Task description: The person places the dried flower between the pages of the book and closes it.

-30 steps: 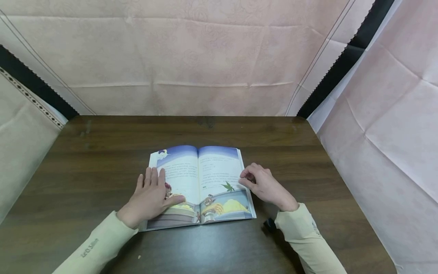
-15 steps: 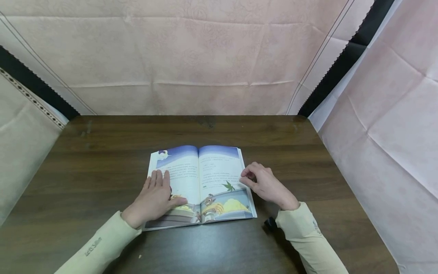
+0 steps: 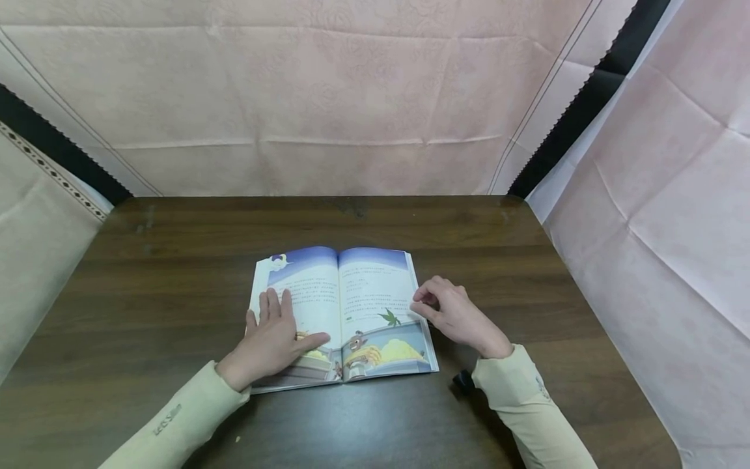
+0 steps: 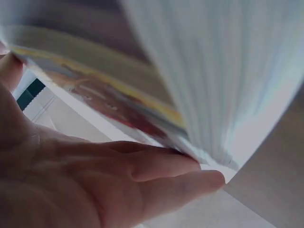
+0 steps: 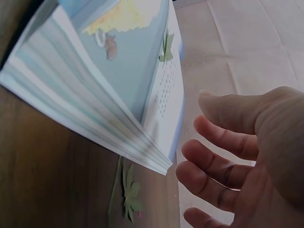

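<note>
An open picture book lies on the table, with printed text and coloured drawings on both pages. My left hand rests spread on the lower left page, its thumb pointing toward the fold. The left wrist view shows its fingers along the book's left side, near the page edges. On the right page is a green pointed leaf. By that page's outer edge is my right hand, fingers loosely bent, with nothing between thumb and fingertips. A green leafy sprig shows beside the book in the right wrist view.
The brown wooden table carries the book near its middle. Pale cloth hangs behind the table and at both sides. A small black object sits under the right sleeve, and a pale fleck lies near the front.
My left hand has slid a little to the right over the left page, and its thumb now reaches closer to the fold. The right hand and the book look the same.
</note>
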